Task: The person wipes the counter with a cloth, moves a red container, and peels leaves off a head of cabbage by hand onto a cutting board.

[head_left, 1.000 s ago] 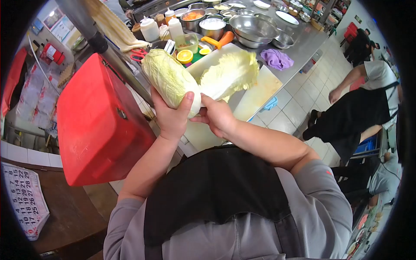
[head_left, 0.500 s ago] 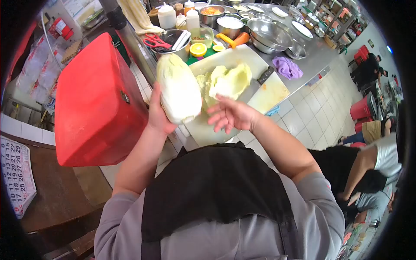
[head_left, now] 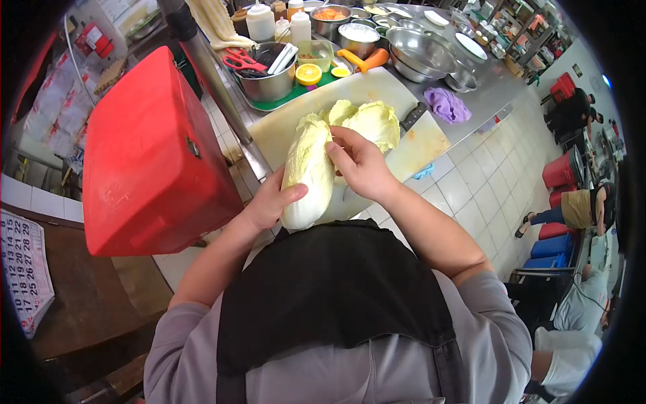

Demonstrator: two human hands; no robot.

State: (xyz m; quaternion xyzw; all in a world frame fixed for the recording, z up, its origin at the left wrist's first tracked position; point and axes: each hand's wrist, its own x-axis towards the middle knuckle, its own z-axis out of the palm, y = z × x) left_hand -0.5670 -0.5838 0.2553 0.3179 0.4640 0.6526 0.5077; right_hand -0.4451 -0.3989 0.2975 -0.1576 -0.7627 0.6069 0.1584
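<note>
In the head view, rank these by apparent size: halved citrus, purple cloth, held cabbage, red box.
Largest to smallest:
1. Red box
2. Held cabbage
3. Purple cloth
4. Halved citrus

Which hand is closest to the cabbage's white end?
The left hand: it grips the cabbage near that end; the right hand is nearer the leafy top.

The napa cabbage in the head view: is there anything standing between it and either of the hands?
Nothing visible does: the left hand holds the napa cabbage and the right hand touches its right side. Loose cabbage leaves lie beyond, on the cutting board.
</note>
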